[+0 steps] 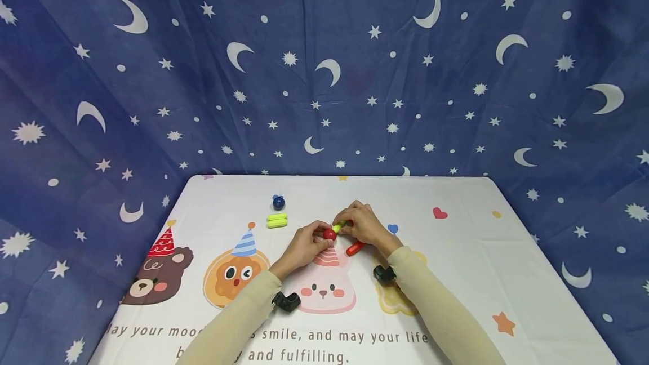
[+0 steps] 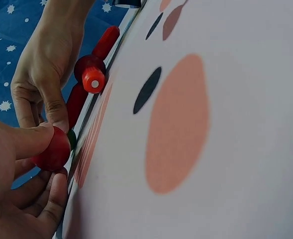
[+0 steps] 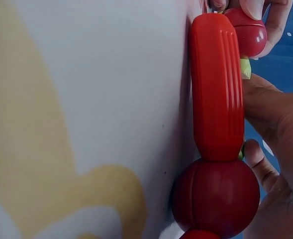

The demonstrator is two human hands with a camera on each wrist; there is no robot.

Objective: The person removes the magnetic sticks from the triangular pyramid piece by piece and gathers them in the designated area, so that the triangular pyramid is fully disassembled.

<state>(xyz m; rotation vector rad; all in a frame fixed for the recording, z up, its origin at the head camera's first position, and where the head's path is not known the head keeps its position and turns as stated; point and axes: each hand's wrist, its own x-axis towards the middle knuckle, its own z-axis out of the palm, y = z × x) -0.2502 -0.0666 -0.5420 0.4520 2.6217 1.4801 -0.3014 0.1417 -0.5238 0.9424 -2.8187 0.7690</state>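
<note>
My left hand pinches a red ball between thumb and fingers, low over the table. Against that ball sits the end of a yellow-green toy rod, which my right hand holds with its fingertips. Just under the right hand lies a red rod. The right wrist view shows this red rod joined to a dark red ball, with more red beyond the ball. From the left wrist, other red rods stick out from that same ball.
Two yellow-green rods lie side by side left of the hands. Behind them is a dark blue ball. The white tablecloth has printed cartoon figures and lettering. A blue curtain with moons and stars hangs behind the table.
</note>
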